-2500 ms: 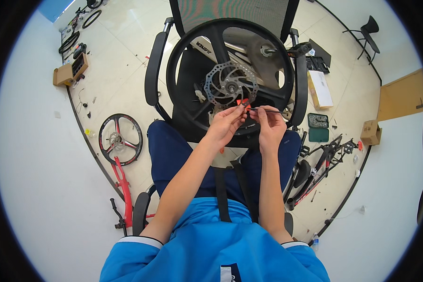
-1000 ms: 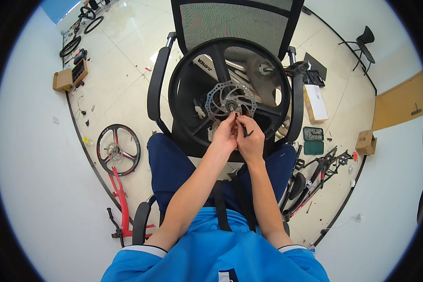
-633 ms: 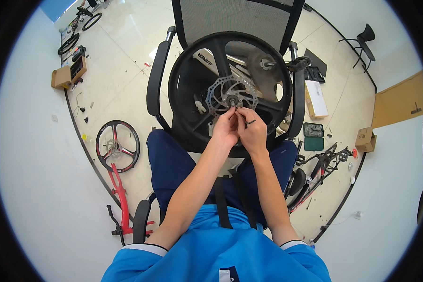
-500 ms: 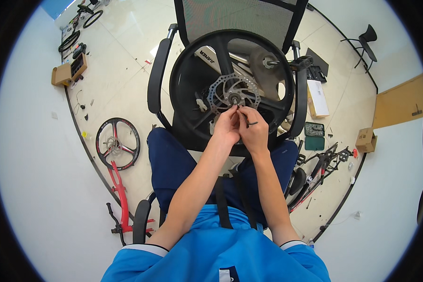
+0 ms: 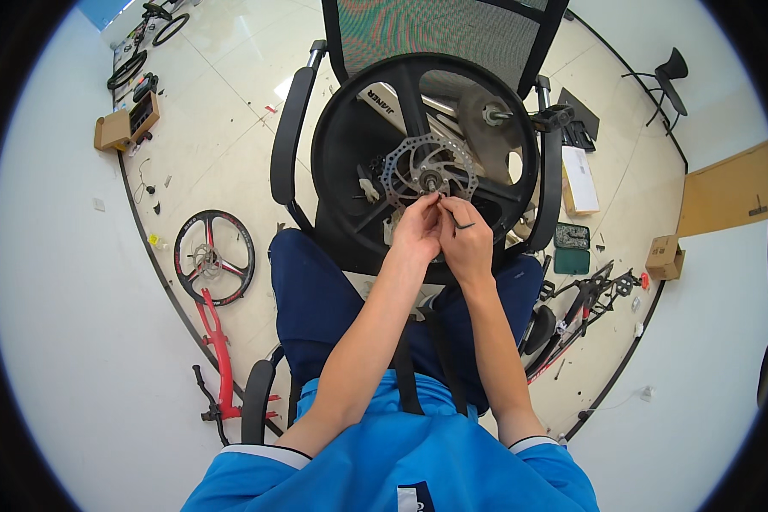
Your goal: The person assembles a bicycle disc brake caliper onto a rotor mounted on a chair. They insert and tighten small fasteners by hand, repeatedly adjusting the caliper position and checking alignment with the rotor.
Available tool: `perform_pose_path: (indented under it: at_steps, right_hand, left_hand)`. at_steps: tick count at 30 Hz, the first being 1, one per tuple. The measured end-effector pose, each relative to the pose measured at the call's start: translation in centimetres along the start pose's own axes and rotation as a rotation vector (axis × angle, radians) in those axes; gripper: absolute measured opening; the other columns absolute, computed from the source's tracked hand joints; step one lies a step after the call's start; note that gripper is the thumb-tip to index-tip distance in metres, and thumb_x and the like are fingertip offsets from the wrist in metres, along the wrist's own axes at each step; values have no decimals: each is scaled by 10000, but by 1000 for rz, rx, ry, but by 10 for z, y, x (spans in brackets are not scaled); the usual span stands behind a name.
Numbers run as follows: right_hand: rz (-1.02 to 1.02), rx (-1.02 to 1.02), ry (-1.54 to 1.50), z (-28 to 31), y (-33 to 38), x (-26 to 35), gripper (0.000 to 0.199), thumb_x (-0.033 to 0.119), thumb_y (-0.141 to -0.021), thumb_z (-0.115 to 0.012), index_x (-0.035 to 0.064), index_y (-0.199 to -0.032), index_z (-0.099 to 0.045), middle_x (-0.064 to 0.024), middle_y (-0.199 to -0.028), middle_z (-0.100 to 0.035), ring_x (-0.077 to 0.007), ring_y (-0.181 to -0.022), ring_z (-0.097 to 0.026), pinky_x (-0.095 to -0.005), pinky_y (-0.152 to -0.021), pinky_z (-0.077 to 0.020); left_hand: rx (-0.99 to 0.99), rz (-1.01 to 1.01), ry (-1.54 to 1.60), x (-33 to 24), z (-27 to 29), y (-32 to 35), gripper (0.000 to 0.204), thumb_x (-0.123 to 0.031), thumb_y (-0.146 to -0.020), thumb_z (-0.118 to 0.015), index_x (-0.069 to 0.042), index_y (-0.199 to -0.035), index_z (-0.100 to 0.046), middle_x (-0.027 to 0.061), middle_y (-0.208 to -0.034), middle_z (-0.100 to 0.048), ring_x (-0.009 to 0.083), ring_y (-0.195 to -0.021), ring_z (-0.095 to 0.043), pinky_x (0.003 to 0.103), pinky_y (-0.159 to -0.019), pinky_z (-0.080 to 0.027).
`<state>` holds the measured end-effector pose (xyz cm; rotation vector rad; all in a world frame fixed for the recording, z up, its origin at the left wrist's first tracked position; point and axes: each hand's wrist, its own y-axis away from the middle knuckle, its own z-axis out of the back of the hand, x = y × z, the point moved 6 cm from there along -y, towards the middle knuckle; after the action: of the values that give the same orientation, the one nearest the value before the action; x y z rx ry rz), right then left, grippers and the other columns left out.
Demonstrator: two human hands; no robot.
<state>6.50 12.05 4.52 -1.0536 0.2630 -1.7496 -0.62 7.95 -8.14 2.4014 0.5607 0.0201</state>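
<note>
A black bicycle wheel (image 5: pixel 412 107) with thick spokes lies flat on the seat of an office chair in front of me. A silver disc brake rotor (image 5: pixel 393 177) sits at its middle, around the hub axle (image 5: pixel 431 181). Just on the near side of the axle, my left hand (image 5: pixel 416 229) is closed, its fingertips pinched together at the rotor's inner part. What lies between them is hidden. Touching it, my right hand (image 5: pixel 467 243) is closed around a thin black bar that looks like a hex key (image 5: pixel 464 226); one end sticks out past the fingers.
Around the wheel stand the chair's armrest (image 5: pixel 291 128) and mesh backrest (image 5: pixel 435 38). A silver frame part (image 5: pixel 384 107) lies under the wheel. On the floor are a red frame (image 5: pixel 222 358), another wheel (image 5: pixel 183 256), a dark bike frame (image 5: pixel 580 311), a green case (image 5: pixel 571 260) and cardboard boxes (image 5: pixel 664 256).
The wheel and both hands appear slightly further right in view. My hands stay together beside the axle, with their grip much the same.
</note>
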Motion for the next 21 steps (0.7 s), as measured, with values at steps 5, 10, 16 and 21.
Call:
perform_pose_path:
  at_steps: [5, 10, 16, 21]
  right_hand:
    - [43, -18, -35, 2, 0, 0, 140, -32, -869, -705, 19, -997, -680, -151, -987, -729, -332, -881, -723, -373, -764, -590]
    - [25, 10, -20, 2, -2, -4, 132, -17, -867, -717, 21, -989, -682, -145, -965, -728, -325, -856, -722, -365, -744, -590]
    - [79, -15, 39, 1, -6, -2, 129, 25, -858, -744, 27, -970, -679, -130, -923, -720, -315, -799, -712, -362, -698, -582]
    - [136, -88, 85, 3, -4, -2, 134, 48, -824, -767, 41, -936, -694, -105, -901, -730, -289, -781, -709, -361, -688, -575]
  left_hand:
    - [41, -1, 50, -1, -8, 8, 104, -107, -927, -686, -26, -989, -667, 94, -994, -704, 214, -959, -674, 333, -903, -559]
    - [23, -25, 27, -2, -12, 14, 136, -133, -945, -682, -23, -1023, -666, 94, -1025, -702, 217, -990, -673, 337, -927, -552]
    - [29, 18, 27, -2, -4, 3, 216, -199, -957, -704, -28, -1084, -667, 95, -1078, -699, 226, -1033, -671, 359, -957, -546]
    - [-29, 10, 82, 4, -11, 11, 197, -223, -952, -721, -51, -1035, -675, 76, -1055, -695, 217, -997, -667, 352, -924, -552]
